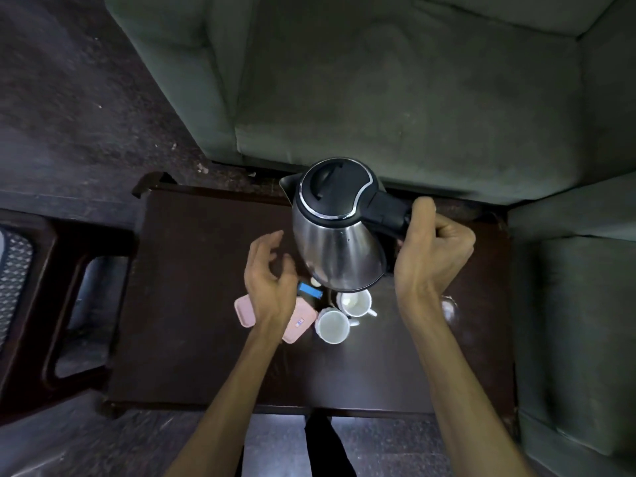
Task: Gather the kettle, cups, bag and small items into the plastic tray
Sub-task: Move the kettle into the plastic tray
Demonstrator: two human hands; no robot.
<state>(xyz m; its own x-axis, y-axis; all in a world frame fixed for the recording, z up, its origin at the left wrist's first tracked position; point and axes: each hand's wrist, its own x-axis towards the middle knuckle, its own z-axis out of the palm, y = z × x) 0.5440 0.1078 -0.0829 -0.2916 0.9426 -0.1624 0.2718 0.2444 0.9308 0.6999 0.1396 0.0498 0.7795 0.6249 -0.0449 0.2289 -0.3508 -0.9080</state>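
Note:
A steel kettle (335, 242) with a black lid hangs above the dark table, and my right hand (432, 242) grips its black handle. My left hand (270, 273) hovers just left of the kettle, fingers spread and holding nothing. Under that hand lies a pink plastic tray (303, 323), partly hidden by my wrist. A small blue item (309, 290) lies at the tray's far edge, with a tiny white item (315, 281) beside it. Two white cups (333, 326) (356, 302) stand right of the tray, below the kettle.
The dark wooden table (192, 287) fills the middle. A green sofa (395, 91) wraps around its far and right sides. A dark wooden chair frame (69, 304) stands to the left. A clear glass object (449, 309) sits by my right forearm.

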